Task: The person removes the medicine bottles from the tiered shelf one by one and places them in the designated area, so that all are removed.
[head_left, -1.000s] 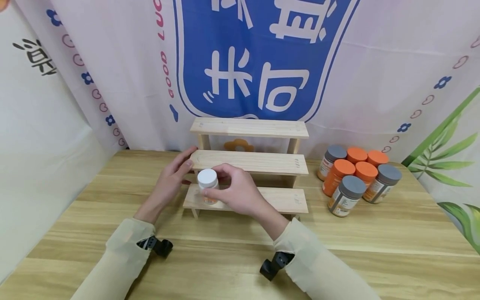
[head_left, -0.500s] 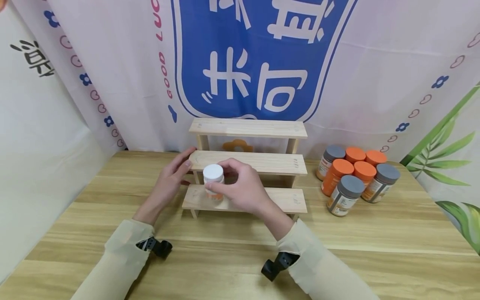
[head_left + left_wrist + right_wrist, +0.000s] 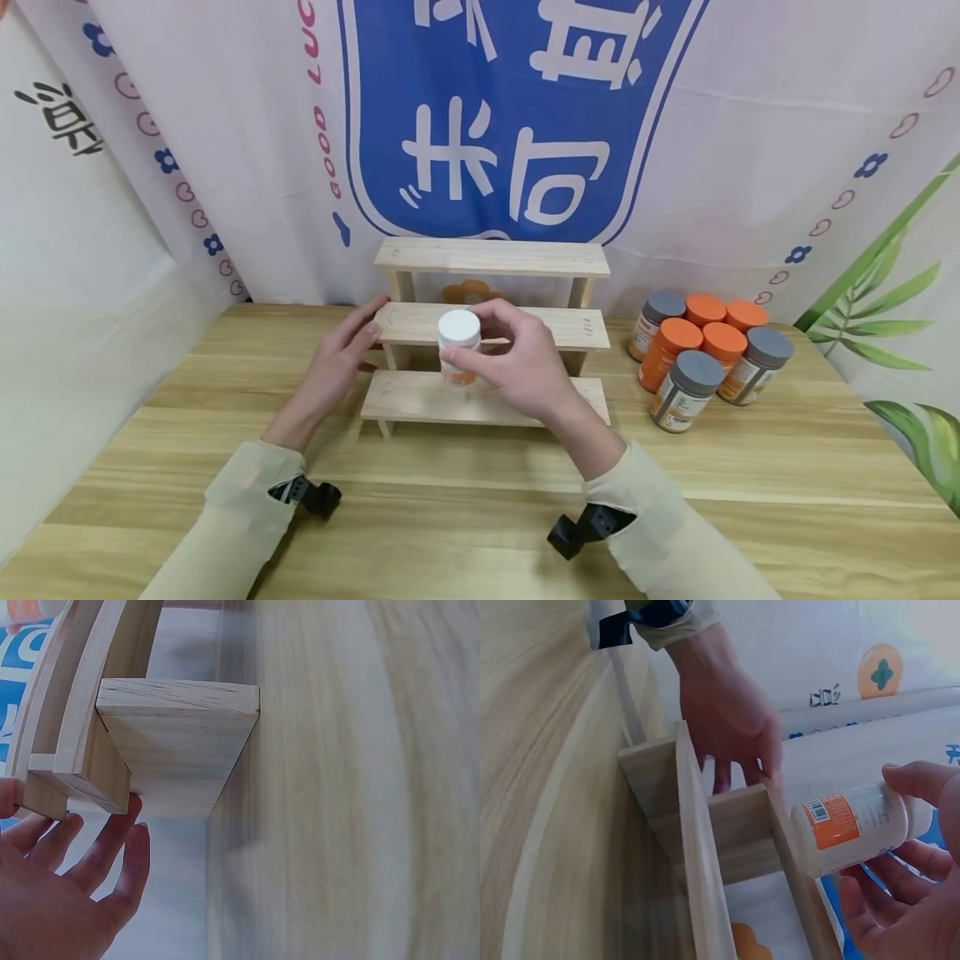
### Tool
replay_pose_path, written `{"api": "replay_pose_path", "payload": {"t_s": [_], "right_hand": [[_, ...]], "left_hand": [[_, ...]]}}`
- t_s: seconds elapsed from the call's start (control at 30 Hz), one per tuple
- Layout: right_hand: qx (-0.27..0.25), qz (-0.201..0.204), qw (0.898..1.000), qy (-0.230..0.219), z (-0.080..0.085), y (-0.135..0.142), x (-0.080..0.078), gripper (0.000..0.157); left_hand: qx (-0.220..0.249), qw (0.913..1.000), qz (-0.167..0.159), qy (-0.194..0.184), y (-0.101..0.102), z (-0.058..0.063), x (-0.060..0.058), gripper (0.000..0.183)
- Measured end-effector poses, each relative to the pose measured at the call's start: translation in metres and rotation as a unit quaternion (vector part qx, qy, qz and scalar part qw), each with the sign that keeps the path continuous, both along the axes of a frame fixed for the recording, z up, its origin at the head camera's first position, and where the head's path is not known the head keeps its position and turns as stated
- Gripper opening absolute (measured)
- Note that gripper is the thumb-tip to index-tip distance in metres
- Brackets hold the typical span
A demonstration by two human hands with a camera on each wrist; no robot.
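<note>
My right hand (image 3: pixel 521 358) pinches a white pill bottle (image 3: pixel 460 343) with a white cap and an orange label, thumb in front and fingers behind. The bottle is upright in the head view, in front of the middle tier of a wooden three-tier display stand (image 3: pixel 487 400). In the right wrist view, a barcode shows on the bottle (image 3: pixel 847 829) and its base is off the boards. My left hand (image 3: pixel 337 354) holds the left end of the middle tier. Its thumb is at the board's front corner; in the left wrist view the left hand's (image 3: pixel 71 892) other fingers touch the end.
To the right of the stand, several supplement jars cluster on the wooden table (image 3: pixel 420 517); some have orange lids (image 3: pixel 680 335), others grey lids (image 3: pixel 698 372). A printed curtain (image 3: pixel 675 183) hangs close behind the stand.
My right hand has carried the bottle right and upward, from over the left part of the bottom tier. The left hand stays at the stand's left end.
</note>
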State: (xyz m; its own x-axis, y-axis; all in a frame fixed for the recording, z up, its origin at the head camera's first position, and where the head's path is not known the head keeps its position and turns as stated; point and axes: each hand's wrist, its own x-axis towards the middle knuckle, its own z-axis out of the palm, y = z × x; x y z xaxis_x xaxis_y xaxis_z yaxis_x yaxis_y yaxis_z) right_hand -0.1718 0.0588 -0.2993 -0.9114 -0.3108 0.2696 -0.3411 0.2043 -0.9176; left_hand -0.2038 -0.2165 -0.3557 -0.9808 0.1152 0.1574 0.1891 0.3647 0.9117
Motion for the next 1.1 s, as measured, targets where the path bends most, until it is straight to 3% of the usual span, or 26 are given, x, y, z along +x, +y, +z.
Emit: {"api": "replay_pose_path", "payload": {"t_s": [0.3, 0.67, 1.1], "right_hand": [[-0.027, -0.035, 0.999, 0.010, 0.006, 0.026, 0.000, 0.040], [-0.001, -0.090, 0.996, 0.006, 0.017, 0.070, 0.003, 0.041], [0.009, -0.151, 0.988, 0.039, 0.022, 0.113, 0.007, 0.041]], "left_hand": [[0.005, 1.0000, -0.002, -0.003, 0.001, 0.001, 0.000, 0.054], [0.001, 1.0000, -0.004, -0.002, 0.000, 0.001, 0.000, 0.054], [-0.001, 1.0000, -0.003, -0.004, 0.001, 0.001, 0.000, 0.054]]}}
